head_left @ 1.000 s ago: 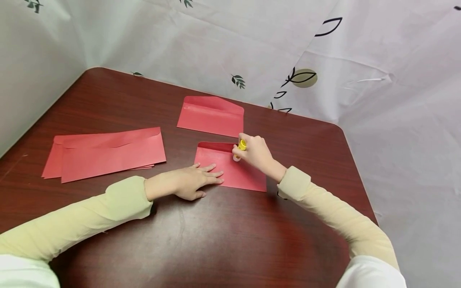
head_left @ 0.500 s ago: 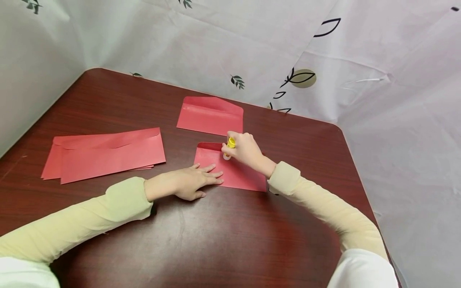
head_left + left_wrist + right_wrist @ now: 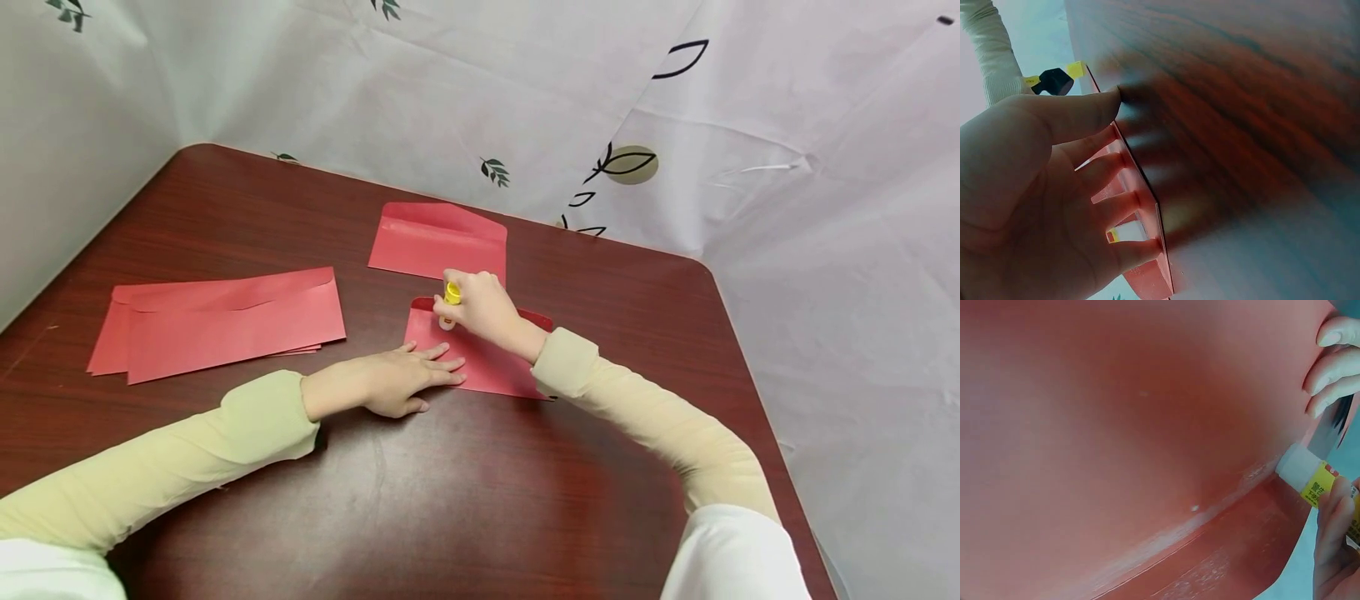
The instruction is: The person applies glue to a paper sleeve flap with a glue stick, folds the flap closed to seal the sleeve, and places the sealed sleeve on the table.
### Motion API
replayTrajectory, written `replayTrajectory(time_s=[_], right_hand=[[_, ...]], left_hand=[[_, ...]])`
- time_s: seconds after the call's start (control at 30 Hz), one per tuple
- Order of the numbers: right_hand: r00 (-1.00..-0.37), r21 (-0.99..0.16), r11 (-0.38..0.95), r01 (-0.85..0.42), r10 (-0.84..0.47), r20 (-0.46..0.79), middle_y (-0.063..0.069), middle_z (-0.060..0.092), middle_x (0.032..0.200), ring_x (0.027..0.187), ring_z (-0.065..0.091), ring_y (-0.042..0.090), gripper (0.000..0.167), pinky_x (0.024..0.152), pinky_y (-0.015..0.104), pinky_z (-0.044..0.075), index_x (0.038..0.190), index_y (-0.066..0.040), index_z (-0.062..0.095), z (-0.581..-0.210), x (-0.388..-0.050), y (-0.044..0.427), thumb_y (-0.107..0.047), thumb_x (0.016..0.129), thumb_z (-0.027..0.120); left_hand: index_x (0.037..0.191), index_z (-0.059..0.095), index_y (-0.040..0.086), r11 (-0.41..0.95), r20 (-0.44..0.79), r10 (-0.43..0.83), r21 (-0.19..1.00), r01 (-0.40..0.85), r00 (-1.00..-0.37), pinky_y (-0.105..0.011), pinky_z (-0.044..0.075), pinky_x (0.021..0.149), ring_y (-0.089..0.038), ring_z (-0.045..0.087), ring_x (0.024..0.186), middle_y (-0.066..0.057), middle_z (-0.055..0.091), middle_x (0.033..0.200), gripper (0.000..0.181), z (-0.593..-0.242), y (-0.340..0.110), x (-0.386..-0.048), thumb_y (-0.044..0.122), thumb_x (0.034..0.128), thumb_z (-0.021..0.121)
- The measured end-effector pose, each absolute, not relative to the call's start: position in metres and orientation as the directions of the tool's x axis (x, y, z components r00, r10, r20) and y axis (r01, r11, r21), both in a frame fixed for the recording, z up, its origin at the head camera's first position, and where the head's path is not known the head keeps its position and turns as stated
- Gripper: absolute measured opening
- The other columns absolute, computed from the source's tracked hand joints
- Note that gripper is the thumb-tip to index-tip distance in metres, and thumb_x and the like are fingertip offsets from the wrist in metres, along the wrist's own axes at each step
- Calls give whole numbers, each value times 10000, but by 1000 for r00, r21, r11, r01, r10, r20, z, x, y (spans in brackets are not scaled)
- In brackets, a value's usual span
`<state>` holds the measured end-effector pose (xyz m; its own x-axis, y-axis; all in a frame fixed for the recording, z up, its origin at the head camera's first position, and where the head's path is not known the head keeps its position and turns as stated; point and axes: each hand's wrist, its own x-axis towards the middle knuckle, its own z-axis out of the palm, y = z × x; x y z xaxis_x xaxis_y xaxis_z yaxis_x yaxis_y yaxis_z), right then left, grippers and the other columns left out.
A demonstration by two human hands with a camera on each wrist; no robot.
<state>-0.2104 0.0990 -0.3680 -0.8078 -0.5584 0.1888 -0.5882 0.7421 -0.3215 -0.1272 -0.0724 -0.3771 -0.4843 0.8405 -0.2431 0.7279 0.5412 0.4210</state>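
Observation:
A red envelope (image 3: 495,368) lies on the table with its flap folded open at the far side. My left hand (image 3: 396,382) rests on its left part, fingers straight and spread. My right hand (image 3: 487,310) grips an uncapped glue stick (image 3: 452,294) with a yellow label. In the right wrist view the white end of the glue stick (image 3: 1311,475) meets the envelope near the flap fold, by its left end. Whitish streaks mark the fold and the flap (image 3: 1235,565). The left wrist view shows my left fingertips along the envelope's near edge.
Another red envelope (image 3: 442,247) with its flap open lies farther back. On the left, several red envelopes (image 3: 236,329) overlap in a pile. A brown wooden table (image 3: 450,492) carries everything, and a leaf-printed white cloth (image 3: 420,92) hangs behind it.
My right hand has moved left along the fold with the glue stick, from the envelope's right part to near its left end. My left hand has stayed in place.

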Motion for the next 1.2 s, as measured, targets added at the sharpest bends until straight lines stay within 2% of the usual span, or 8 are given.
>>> replayTrajectory(time_s=[0.93, 1.2], right_hand=[[-758, -264, 712, -650, -630, 167, 4, 576, 597, 515, 555, 112, 154, 509, 198, 432, 868, -92, 562, -365, -212, 52, -238, 884, 608], [-766, -264, 721, -641, -623, 159, -4, 566, 578, 500, 533, 120, 140, 491, 200, 399, 846, -106, 548, -364, -210, 54, -228, 865, 613]], left_hand=[[1458, 419, 128, 539, -222, 841, 415, 732, -493, -663, 219, 1108, -376, 234, 1456, -107, 340, 1552, 593, -378, -72, -125, 135, 905, 633], [1451, 432, 134, 542, -214, 840, 385, 747, -499, -655, 248, 1101, -373, 258, 1448, -101, 362, 1541, 589, -379, -71, -125, 150, 900, 642]])
